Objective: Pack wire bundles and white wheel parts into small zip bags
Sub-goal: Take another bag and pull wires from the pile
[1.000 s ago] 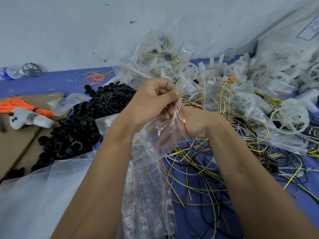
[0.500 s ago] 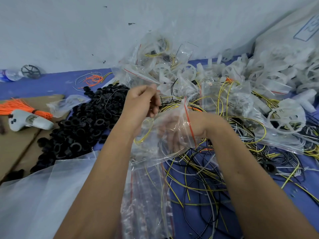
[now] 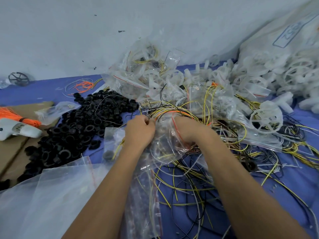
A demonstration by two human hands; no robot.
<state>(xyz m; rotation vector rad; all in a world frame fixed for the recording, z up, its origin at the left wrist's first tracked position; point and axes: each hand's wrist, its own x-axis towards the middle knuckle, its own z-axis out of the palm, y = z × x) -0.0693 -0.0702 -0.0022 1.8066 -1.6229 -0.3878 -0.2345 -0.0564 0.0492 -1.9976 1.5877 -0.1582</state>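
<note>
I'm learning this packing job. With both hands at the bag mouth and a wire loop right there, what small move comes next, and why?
Probably feed the wire bundle down into the small zip bag. The left hand pinches wires at the bag's mouth, the right hand holds its red-striped edge, and the loop sits outside, above the opening.

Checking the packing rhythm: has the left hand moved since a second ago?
Yes. The left hand has dropped from the zip bag's mouth toward the loose wires, now level with the black ring pile's middle.
</note>
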